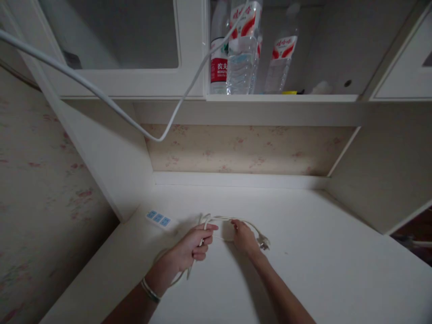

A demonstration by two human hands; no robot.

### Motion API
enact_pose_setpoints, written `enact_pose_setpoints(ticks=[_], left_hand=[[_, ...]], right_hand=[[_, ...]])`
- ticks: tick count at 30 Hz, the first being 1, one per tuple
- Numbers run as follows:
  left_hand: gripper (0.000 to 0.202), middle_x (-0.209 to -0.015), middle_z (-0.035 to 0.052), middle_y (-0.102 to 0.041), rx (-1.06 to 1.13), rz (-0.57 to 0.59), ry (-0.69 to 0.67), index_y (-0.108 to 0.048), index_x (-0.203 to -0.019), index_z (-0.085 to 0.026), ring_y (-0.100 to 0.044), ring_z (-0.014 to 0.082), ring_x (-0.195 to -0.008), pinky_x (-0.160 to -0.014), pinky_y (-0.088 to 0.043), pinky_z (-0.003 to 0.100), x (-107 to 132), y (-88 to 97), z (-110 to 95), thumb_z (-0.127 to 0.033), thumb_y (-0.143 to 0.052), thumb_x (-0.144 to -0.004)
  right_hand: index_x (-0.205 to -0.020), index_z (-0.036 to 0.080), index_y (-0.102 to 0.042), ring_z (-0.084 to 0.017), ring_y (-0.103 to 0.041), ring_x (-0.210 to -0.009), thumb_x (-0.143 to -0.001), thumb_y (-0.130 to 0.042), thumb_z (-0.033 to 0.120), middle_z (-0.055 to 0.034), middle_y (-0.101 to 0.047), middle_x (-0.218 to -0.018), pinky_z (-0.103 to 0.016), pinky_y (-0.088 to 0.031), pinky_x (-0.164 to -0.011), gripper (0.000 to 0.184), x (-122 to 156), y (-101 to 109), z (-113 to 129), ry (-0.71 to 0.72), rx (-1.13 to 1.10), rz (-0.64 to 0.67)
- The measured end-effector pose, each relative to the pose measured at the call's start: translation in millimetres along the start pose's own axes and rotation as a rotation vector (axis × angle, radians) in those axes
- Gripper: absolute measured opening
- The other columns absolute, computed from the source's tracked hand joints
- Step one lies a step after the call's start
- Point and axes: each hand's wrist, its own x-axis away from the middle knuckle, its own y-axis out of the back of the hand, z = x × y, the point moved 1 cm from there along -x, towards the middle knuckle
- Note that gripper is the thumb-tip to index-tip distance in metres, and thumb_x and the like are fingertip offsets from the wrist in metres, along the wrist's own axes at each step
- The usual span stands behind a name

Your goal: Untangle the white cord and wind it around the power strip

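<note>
A white power strip (171, 223) with several blue-faced sockets lies at the left of the white desk. Its off-white power cord (250, 223) runs in loose loops between my two hands. Bunched cord passes through the closed fingers of my left hand (191, 245), with loops hanging below the fist. My right hand (245, 237) pinches the cord at the top of the loop, fingertips pressed together. Just right of that wrist, the plug (264, 242) rests near the desk surface, its prongs partly visible.
A thick white cable (114, 106) hangs across the upper left, close to the camera. Above the desk, an open shelf (283, 97) holds several plastic bottles (243, 58). Cabinet side panels (111, 153) border the desk (320, 261) left and right. Flowered wallpaper (236, 148) covers the back.
</note>
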Motion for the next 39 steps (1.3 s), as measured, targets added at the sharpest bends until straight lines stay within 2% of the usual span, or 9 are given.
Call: enact_pose_setpoints(ticks=[3,7,15,21,26,29,32,36,39], left_hand=[[0.037,-0.059,-0.01,-0.033,-0.117,-0.018,-0.098,-0.054,-0.11,-0.021,-0.011,0.0022,-0.038,-0.037,-0.004,0.019,17.3,-3.0,-14.4,-0.047,-0.055,-0.083],[0.055,-0.055,-0.0103,-0.027,-0.238,-0.173,-0.288,-0.055,-0.109,-0.018,-0.01,0.0041,-0.039,-0.036,-0.006,0.02,37.4,-4.1,-34.6,-0.065,-0.04,-0.085],[0.038,-0.056,-0.0074,-0.036,-0.463,-0.266,-0.579,-0.059,-0.096,-0.016,-0.026,0.0049,-0.044,-0.042,-0.017,0.02,61.2,4.4,-72.2,-0.051,-0.047,-0.089],[0.03,-0.065,-0.0065,-0.04,-0.087,-0.373,-0.739,-0.057,-0.095,-0.018,-0.021,0.0018,-0.043,-0.042,-0.012,0.019,62.8,17.7,-82.8,-0.046,-0.055,-0.087],[0.029,-0.065,-0.0066,-0.04,0.021,-0.35,-0.809,-0.057,-0.097,-0.018,-0.019,0.0015,-0.044,-0.043,-0.014,0.019,67.1,21.3,-86.6,-0.044,-0.06,-0.084],[0.032,-0.065,-0.0059,-0.041,-0.071,-0.29,-0.739,-0.057,-0.097,-0.017,-0.019,0.0018,-0.044,-0.042,-0.013,0.019,67.5,13.9,-88.2,-0.046,-0.06,-0.084],[0.032,-0.066,-0.0044,-0.044,-0.179,-0.232,-0.71,-0.058,-0.096,-0.016,-0.024,0.0023,-0.044,-0.043,-0.015,0.02,64.7,-4.0,-91.5,-0.046,-0.056,-0.086],[0.031,-0.07,-0.0028,-0.044,-0.196,-0.123,-0.77,-0.061,-0.095,-0.015,-0.036,0.0046,-0.053,-0.048,-0.029,0.019,59.1,-39.8,-98.4,-0.044,-0.053,-0.089],[0.035,-0.071,-0.0022,-0.043,-0.201,-0.051,-0.756,-0.062,-0.103,-0.016,-0.041,0.0071,-0.058,-0.051,-0.035,0.02,57.8,-65.4,-104.1,-0.047,-0.051,-0.089]], right_hand=[[-0.115,0.016,-0.062,-0.021,-0.064,-0.098,-0.078,-0.041,0.003,-0.0138,-0.065,-0.113,-0.028,-0.043,-0.085,0.045,-21.3,24.1,-6.6,-0.023,0.022,0.038],[-0.109,0.012,-0.064,-0.016,-0.067,-0.065,-0.075,-0.046,0.007,-0.0119,-0.071,-0.086,-0.024,-0.046,-0.068,0.039,-37.3,38.5,-19.9,-0.081,-0.023,0.161],[-0.095,0.012,-0.066,-0.011,-0.058,-0.048,-0.073,-0.042,0.013,-0.004,-0.067,-0.064,-0.017,-0.041,-0.047,0.033,-32.5,34.3,-39.0,-0.124,-0.247,0.34],[-0.102,0.014,-0.064,-0.011,-0.063,-0.065,-0.07,-0.044,0.013,-0.0077,-0.067,-0.096,-0.02,-0.049,-0.055,0.038,-25.3,44.9,-41.8,-0.136,-0.348,0.39],[-0.107,0.012,-0.062,-0.019,-0.064,-0.074,-0.07,-0.048,0.011,-0.0117,-0.065,-0.101,-0.031,-0.051,-0.064,0.04,-20.6,40.5,-41.8,-0.122,-0.281,0.321],[-0.104,0.012,-0.063,-0.026,-0.054,-0.111,-0.075,-0.053,0.015,-0.016,-0.056,-0.12,-0.036,-0.045,-0.09,0.031,-13.7,45.3,-20.6,-0.039,-0.222,0.156],[-0.104,0.016,-0.062,-0.025,-0.052,-0.112,-0.081,-0.057,0.03,-0.014,-0.054,-0.121,-0.036,-0.044,-0.091,0.027,8.6,58.4,27.5,0.212,-0.263,0.055],[-0.125,0.025,-0.046,-0.018,-0.061,-0.087,-0.08,-0.065,0.043,-0.0057,-0.059,-0.108,-0.031,-0.051,-0.071,0.052,47.3,69.0,99.5,0.383,-0.637,0.482],[-0.121,0.023,-0.043,-0.015,-0.062,-0.079,-0.082,-0.063,0.045,-0.004,-0.059,-0.099,-0.027,-0.05,-0.062,0.049,57.8,73.8,129.3,0.369,-0.909,0.486]])
